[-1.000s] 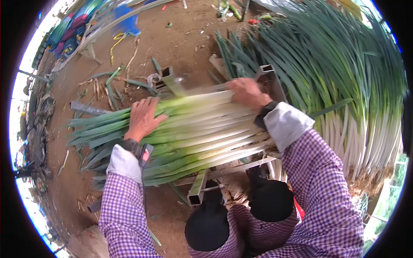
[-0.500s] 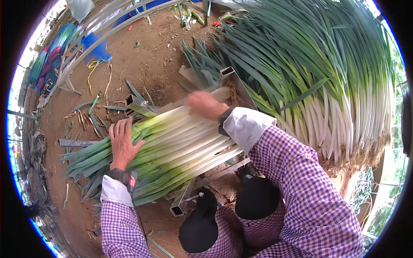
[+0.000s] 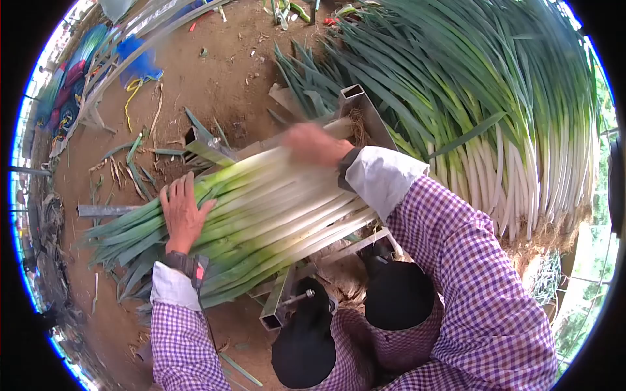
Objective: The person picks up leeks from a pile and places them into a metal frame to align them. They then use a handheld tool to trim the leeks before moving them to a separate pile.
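A layer of long green onions [image 3: 287, 218] lies side by side across a metal frame [image 3: 279, 296] in front of my knees, leaves to the left and white stems to the right. My left hand [image 3: 184, 214] rests flat on them where the green leaves begin, its fingers spread. Over the white stems on the far side of the layer is my right hand [image 3: 314, 144], smeared by motion. Its fingers cannot be made out, nor whether it touches the stems.
A large heap of green onions [image 3: 476, 124] lies at the right, roots toward me. Square metal tube ends [image 3: 353, 92] stick up beyond the layer. Blue netting [image 3: 138, 62] and a pale rail [image 3: 124, 55] are at the upper left. Leaf scraps lie on the bare soil [image 3: 215, 78].
The view has shifted slightly. My left hand stays on the leaves. My right hand is blurred in both frames and remains over the far white stems.
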Tool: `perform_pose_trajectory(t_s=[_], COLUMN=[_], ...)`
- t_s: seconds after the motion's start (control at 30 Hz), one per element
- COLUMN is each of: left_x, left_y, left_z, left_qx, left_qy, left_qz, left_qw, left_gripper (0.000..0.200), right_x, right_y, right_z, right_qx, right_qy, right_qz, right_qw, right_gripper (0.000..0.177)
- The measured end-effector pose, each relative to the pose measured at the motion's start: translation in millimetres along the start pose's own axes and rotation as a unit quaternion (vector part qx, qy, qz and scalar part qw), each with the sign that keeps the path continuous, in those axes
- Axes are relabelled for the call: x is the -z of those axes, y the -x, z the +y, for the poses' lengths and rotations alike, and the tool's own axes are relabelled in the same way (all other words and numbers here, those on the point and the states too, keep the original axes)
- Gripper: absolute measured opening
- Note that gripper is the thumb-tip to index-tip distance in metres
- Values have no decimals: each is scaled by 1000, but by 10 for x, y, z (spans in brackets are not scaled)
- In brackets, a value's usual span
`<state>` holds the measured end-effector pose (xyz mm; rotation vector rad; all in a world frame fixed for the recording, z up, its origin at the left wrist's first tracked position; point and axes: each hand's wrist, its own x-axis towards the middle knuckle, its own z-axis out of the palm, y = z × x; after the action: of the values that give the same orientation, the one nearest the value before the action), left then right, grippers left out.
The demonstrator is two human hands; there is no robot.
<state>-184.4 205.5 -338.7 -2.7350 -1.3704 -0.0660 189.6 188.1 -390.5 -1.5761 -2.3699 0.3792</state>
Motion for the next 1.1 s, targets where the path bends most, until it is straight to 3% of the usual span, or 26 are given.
perform_pose_trajectory(t_s=[0.07, 0.17, 0.2, 0.23, 0.3, 0.43, 0.6, 0.73, 0.83, 0.97, 1.0, 1.03, 1.1], left_x=[39, 90, 107, 108, 118, 185, 294, 244, 218, 307, 313, 341, 479], left_y=[-12, -23, -25, -9, 5, 8, 52, -5, -2, -10, -7, -8, -13], left_z=[-13, -16, -26, -36, -40, -24, 26, 64, 100, 47, 62, 98, 222], left_qx=[5, 5, 10, 13, 14, 13, 24, 30, 35, 36, 35, 49, 78], left_qy=[-3, 0, 2, -1, -6, -5, -6, -16, -25, -42, -43, -38, -29], left_qz=[-6, -11, -26, -23, -15, -15, -23, -35, -35, -30, -27, -27, -30], left_qw=[1000, 1000, 1000, 1000, 1000, 1000, 999, 999, 998, 998, 998, 998, 996], left_gripper=[85, 85, 87, 88, 90, 99, 97, 95, 93, 91, 90, 89, 86], right_x=[55, 190, 209, 378, 807, 1741, 1959, 1863, 1724, 1084, 969, 669, 271], right_y=[-32, 38, 20, 81, 216, 859, 1947, 2916, 3563, 4374, 4512, 4789, 5102], right_z=[27, -24, 22, -59, -183, -453, -324, -185, -229, -279, -342, -285, -350], right_qx=[6, 47, 29, 11, -34, -169, -236, -309, -397, -441, -485, -471, -465], right_qy=[-20, -69, -87, -89, -112, -263, -308, -338, -274, -297, -277, -266, -76], right_qz=[-32, 50, 34, 90, 62, 44, 164, 202, 173, 166, 121, 114, -26], right_qw=[999, 995, 995, 992, 991, 949, 907, 866, 859, 831, 820, 834, 882], right_gripper=[34, 39, 47, 51, 53, 45, 35, 30, 29, 30, 30, 28, 31])
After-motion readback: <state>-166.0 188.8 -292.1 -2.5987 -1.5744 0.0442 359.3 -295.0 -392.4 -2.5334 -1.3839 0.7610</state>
